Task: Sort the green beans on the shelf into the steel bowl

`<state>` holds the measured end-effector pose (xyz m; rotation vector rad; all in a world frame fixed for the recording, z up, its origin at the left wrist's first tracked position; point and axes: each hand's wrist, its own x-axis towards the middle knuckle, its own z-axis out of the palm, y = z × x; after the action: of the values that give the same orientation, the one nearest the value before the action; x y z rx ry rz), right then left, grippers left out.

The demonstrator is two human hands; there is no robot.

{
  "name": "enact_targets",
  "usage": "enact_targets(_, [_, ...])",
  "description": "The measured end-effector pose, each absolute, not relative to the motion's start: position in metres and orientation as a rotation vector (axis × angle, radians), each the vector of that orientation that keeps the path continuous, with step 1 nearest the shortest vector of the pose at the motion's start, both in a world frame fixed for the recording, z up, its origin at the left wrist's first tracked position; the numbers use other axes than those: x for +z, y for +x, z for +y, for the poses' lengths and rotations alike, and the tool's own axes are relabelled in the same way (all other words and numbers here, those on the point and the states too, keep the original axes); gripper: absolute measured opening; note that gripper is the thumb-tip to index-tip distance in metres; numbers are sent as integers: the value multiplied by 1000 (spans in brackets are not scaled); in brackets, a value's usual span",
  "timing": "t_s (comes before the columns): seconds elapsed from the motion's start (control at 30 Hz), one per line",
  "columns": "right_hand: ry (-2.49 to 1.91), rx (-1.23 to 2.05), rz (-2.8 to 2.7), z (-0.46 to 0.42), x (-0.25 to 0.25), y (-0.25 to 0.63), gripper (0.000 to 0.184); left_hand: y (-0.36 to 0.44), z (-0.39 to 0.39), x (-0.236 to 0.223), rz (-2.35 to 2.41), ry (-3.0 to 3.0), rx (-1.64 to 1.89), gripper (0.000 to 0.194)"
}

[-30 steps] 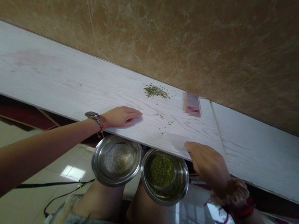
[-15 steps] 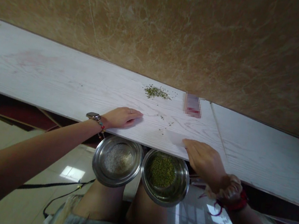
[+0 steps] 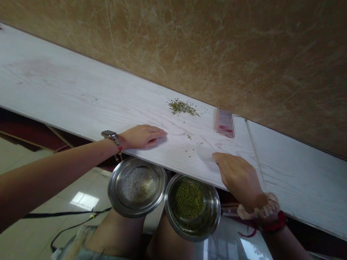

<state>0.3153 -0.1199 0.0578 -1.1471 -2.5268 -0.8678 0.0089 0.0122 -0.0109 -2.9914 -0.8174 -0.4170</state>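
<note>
My left hand (image 3: 143, 136) lies flat on the white wood-grain board (image 3: 116, 96), fingers stretched out and together, holding nothing. In my right hand (image 3: 238, 173), closed fingers pinch a thin translucent white piece (image 3: 204, 153), its kind unclear, held low over the board. Several loose green mung beans (image 3: 189, 137) lie between the hands. Farther back is a small scattered pile of mung beans (image 3: 183, 107). Below the board's front edge, a steel bowl (image 3: 218, 213) holds mung beans. Beside it on the left, another steel bowl (image 3: 112, 186) holds whitish grains, perhaps rice.
A blurred greyish packet or card (image 3: 225, 122) lies at the back right of the board. Behind the board rises a brown marbled wall (image 3: 187, 33). Both bowls rest by my knees, above a shiny tiled floor (image 3: 223, 257). A dark strap (image 3: 61, 214) hangs at the lower left.
My right hand has moved slightly up and away from the board's front edge, with the translucent piece in it. My left hand has stayed in place.
</note>
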Motion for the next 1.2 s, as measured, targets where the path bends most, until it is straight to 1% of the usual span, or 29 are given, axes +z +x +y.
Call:
enact_targets(0.17, [-1127,-816,-2573,-124,58,317,34,8,12,-12,-811,-3004,-427,33])
enact_targets(0.43, [-1079,-843,-2505,-137,69,322,25,9,12,-10,-827,-3009,-387,33])
enact_targets(0.63, [-1153,-776,-2517,-136,64,328,28,9,12,-10,-820,-2994,-388,33])
enact_targets(0.9, [-1071,-680,-2539,-155,69,325,26,8,13,-12,-811,-2993,-372,33])
enact_targets(1.07, [-1140,-756,-2490,-148,69,325,23,8,14,-12,-806,-2998,-392,33])
enact_targets(1.2, [-1143,-782,-2505,-138,65,326,26,8,14,-13,-810,-3008,-399,32])
